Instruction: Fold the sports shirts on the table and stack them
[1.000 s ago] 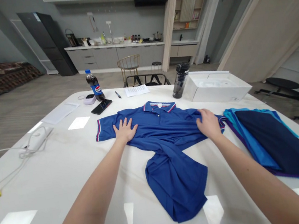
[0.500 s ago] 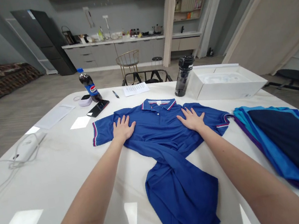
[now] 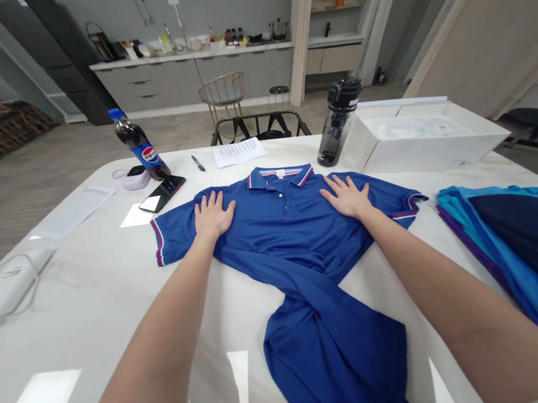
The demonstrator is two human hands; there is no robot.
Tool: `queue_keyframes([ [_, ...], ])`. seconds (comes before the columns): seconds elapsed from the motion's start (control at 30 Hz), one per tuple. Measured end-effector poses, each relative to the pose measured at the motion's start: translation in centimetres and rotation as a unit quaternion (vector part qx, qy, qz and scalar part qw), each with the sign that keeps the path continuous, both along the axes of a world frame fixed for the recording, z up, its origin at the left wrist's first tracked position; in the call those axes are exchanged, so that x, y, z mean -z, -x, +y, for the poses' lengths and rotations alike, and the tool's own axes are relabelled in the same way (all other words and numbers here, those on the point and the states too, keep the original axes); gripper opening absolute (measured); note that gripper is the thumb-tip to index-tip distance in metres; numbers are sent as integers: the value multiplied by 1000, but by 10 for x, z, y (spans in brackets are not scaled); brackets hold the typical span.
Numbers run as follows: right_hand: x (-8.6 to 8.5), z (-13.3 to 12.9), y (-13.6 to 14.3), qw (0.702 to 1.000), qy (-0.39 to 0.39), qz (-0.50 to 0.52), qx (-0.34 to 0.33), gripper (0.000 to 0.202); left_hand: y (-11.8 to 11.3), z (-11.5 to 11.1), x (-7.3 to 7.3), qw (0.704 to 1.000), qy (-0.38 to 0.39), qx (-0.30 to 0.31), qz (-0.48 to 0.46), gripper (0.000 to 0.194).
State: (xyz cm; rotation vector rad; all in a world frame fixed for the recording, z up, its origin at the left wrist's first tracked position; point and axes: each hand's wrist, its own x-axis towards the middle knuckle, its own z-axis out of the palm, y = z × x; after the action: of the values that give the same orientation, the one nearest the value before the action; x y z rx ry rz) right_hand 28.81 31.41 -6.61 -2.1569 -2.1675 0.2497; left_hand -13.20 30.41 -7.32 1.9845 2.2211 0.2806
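Observation:
A blue polo shirt (image 3: 283,226) lies on the white table (image 3: 129,316), its collar at the far side and its lower half twisted toward me. Red and white stripes edge the collar and the sleeve cuffs. My left hand (image 3: 214,216) rests flat on the shirt near the left shoulder, fingers spread. On the opposite shoulder area lies my right hand (image 3: 348,196), also flat with its fingers apart. Neither hand grips the cloth.
Folded clothes (image 3: 533,243) in blue, navy and purple are stacked at right. Behind stand a dark drink bottle (image 3: 338,124) and a white box (image 3: 431,133). Further left are a cola bottle (image 3: 142,146), a phone (image 3: 163,194), a pen (image 3: 198,163), papers (image 3: 239,152) and a white corded device (image 3: 13,283).
My hands have moved slightly apart, still flat on the shirt. Its shoulders look a little more spread out. The camera view has tilted down and come a bit closer.

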Motion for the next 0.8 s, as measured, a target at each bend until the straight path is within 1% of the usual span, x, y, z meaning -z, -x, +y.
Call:
queue_keyframes([
  [0.1,-1,-5,-14,999,-46,25,9,68,9,0,-3,999,-28,21,-31,69],
  [0.13,-2,-9,-17,996,-76,37,14,66,10,-3,-5,997,-57,28,-45,63],
  [0.2,-6,-24,-17,986,-154,57,18,60,5,-15,-13,987,-137,51,-67,53],
  [0.23,-9,-34,-13,979,-192,64,7,54,-1,-24,-18,979,-174,73,-76,49],
  [0.27,-12,-46,-7,972,-222,70,-14,48,-10,-36,-24,972,-194,106,-85,46],
  [0.3,-15,-61,1,967,-241,74,-42,41,-22,-49,-30,965,-192,149,-96,43],
  [0.33,-18,-77,10,962,-248,79,-76,34,-37,-65,-35,959,-171,201,-108,39],
  [0.37,-20,-95,19,959,-245,84,-111,29,-53,-82,-40,949,-132,261,-121,37],
  [0.43,-24,-132,35,955,-227,99,-163,22,-87,-118,-48,914,-69,378,-130,36],
  [0.47,-24,-151,41,953,-216,112,-180,20,-103,-136,-51,898,-49,420,-124,38],
  [0.53,-24,-184,47,949,-198,153,-189,20,-130,-170,-56,878,-31,466,-108,46],
  [0.6,-23,-213,46,944,-187,204,-180,21,-146,-197,-59,869,-39,485,-84,51],
  [0.67,-23,-236,43,941,-172,239,-169,22,-155,-216,-63,870,-59,486,-57,47],
  [0.73,-25,-255,41,944,-143,252,-156,24,-157,-228,-67,873,-73,481,-43,38],
  [0.8,-28,-270,39,952,-96,260,-129,28,-154,-236,-72,876,-78,472,-55,31],
])
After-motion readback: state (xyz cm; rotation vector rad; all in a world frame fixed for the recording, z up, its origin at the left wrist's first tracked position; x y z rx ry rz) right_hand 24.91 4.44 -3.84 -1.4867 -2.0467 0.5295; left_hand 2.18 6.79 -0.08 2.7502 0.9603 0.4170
